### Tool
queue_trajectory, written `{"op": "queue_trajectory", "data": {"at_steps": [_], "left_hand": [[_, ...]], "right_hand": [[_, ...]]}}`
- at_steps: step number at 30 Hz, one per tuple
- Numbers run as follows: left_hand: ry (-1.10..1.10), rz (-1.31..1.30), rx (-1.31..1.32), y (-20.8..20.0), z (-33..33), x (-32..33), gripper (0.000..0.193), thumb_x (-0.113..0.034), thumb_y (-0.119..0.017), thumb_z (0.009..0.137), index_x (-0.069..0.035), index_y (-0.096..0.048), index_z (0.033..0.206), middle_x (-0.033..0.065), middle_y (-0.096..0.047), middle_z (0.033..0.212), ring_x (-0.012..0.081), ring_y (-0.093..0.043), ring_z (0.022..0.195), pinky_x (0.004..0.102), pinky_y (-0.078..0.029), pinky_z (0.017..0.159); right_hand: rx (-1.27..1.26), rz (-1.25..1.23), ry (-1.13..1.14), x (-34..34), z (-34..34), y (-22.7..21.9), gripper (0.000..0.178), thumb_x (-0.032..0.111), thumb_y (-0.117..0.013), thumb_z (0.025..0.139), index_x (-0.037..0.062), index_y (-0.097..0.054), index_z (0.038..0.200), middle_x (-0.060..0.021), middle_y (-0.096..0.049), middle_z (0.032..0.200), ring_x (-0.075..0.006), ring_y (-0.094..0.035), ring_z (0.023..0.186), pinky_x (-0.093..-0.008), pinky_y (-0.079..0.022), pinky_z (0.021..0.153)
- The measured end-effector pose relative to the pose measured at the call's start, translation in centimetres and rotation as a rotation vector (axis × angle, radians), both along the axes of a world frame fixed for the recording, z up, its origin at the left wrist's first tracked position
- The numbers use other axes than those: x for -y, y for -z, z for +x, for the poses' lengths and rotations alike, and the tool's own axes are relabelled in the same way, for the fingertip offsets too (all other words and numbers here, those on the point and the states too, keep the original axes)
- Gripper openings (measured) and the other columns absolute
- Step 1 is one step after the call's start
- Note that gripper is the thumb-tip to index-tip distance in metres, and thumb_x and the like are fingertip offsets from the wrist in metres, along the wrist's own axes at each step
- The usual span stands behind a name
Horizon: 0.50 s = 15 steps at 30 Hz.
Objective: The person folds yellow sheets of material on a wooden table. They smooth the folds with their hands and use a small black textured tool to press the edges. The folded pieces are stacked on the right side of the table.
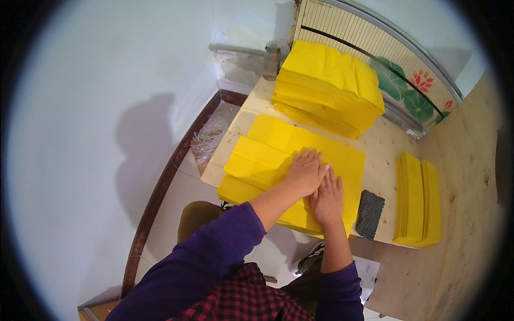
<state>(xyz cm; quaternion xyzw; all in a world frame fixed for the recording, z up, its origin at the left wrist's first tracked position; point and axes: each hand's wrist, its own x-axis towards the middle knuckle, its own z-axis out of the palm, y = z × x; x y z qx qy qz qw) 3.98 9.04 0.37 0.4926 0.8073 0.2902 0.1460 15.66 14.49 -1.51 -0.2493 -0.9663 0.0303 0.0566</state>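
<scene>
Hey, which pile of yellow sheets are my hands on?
The low, uneven pile of yellow sheets in the middle, under your left hand and right hand. The tall yellow stack behind it and two narrow yellow stacks at right are untouched.

We log bright plain yellow for the cloths (340, 152); the tall stack (334, 67) and paired bundles (408, 198) match. Pad (369, 215): dark grey. Table (383, 166): pale tan wood, brown specks. Sleeves (209, 257): deep purple. We mark red-and-black check on the garment (241, 294), olive brown on the trousers (197, 220). Panel (334, 22): cream, thin-striped, with green leaves (417, 104) and a red flower (421, 80). Wall (80, 107): bluish white. Skirting (153, 206): dark brown. Floor (167, 230): off-white.
</scene>
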Motion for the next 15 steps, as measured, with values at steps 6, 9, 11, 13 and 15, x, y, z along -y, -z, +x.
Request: {"op": "queue_trajectory", "data": {"at_steps": [6, 9, 11, 13, 15], "left_hand": [[-0.099, -0.207, -0.346, 2.4, -2.4, 2.5, 0.064, -0.046, -0.032, 0.101, -0.006, -0.026, 0.151, 0.0101, -0.022, 0.159, 0.024, -0.015, 0.148, 0.0455, -0.007, 0.119], [-0.167, -0.255, -0.384, 2.7, -4.4, 4.1, 0.066, -0.046, -0.034, 0.1, -0.005, -0.025, 0.151, 0.0113, -0.021, 0.159, 0.0242, -0.016, 0.148, 0.0466, -0.008, 0.119], [-0.217, -0.258, -0.363, 2.7, -5.8, 5.2, 0.067, -0.047, -0.035, 0.099, -0.005, -0.023, 0.151, 0.0116, -0.018, 0.159, 0.0242, -0.016, 0.148, 0.047, -0.008, 0.119], [-0.268, -0.265, -0.347, 2.7, -7.1, 6.3, 0.069, -0.047, -0.036, 0.099, -0.005, -0.022, 0.152, 0.012, -0.017, 0.16, 0.0241, -0.014, 0.148, 0.0471, -0.007, 0.119], [-0.308, -0.27, -0.33, 2.7, -7.7, 6.9, 0.07, -0.048, -0.037, 0.098, -0.006, -0.021, 0.152, 0.0123, -0.016, 0.16, 0.0239, -0.013, 0.148, 0.047, -0.007, 0.119]], "right_hand": [[-0.041, -0.028, 0.027, -0.1, 0.1, 0.9, 0.061, 0.038, -0.035, 0.1, 0.0018, -0.029, 0.148, -0.0143, -0.026, 0.156, -0.0276, -0.021, 0.146, -0.0457, -0.013, 0.118], [-0.054, -0.001, 0.086, -0.3, 0.6, 1.3, 0.062, 0.04, -0.034, 0.1, 0.0002, -0.029, 0.148, -0.0159, -0.026, 0.156, -0.0283, -0.021, 0.145, -0.0458, -0.014, 0.118], [-0.048, 0.015, 0.149, -0.6, 1.3, 1.4, 0.065, 0.043, -0.033, 0.1, -0.001, -0.029, 0.148, -0.0172, -0.025, 0.156, -0.0288, -0.02, 0.146, -0.0459, -0.014, 0.118], [-0.028, 0.035, 0.22, -1.1, 2.3, 1.4, 0.068, 0.046, -0.031, 0.1, -0.002, -0.027, 0.148, -0.0186, -0.023, 0.156, -0.029, -0.018, 0.146, -0.0461, -0.013, 0.118], [-0.003, 0.017, 0.282, -1.4, 3.3, 1.1, 0.069, 0.048, -0.031, 0.1, -0.0026, -0.026, 0.148, -0.0191, -0.023, 0.156, -0.0293, -0.017, 0.147, -0.0464, -0.012, 0.118]]}}
